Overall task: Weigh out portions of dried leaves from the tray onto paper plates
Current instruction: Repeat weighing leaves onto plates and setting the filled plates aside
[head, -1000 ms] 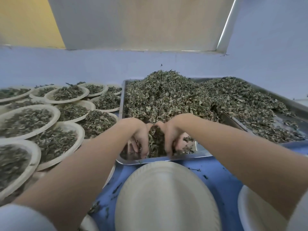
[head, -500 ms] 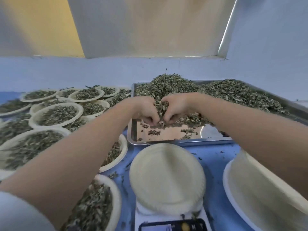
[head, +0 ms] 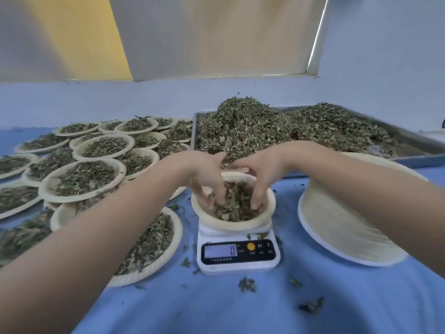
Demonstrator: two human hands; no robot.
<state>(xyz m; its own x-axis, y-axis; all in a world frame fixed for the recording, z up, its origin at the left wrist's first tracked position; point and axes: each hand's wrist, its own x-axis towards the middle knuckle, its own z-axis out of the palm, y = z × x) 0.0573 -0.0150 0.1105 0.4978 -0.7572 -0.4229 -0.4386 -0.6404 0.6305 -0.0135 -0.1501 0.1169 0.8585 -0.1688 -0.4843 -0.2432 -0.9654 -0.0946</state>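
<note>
Blue cloth covers the desk point(head: 337, 304), which is backed by a pale blue wall beneath a white and yellow panel. At the middle of the desk a paper plate point(head: 233, 222) is set on a small white kitchen scale point(head: 238, 257), and a loose mound of dried leaves point(head: 231, 203) is seen lying in it. Both hands are lowered into this plate from above. The left hand point(head: 204, 175) is spread over the left side of the mound, its fingers pointing down into the leaves; the right hand point(head: 261, 172) is placed likewise on the right side. Each grip is released, with fingers loosely extended and touching the leaves rather than clenched round them. A single digit, apparently zero, is shown on the scale's lit display point(head: 220, 251), beside an orange button point(head: 251, 246).

Behind the scale a metal tray point(head: 428, 145) is heaped with more dried leaves. To the right, a tall stack of unused paper plates point(head: 342, 227) is partly hidden by the right forearm. To the left, many filled plates point(head: 84, 179) are laid out, overlapping one another, and one more filled plate point(head: 154, 239) lies just beside the scale. Stray leaf scraps point(head: 246, 284) are scattered on the cloth near the front.
</note>
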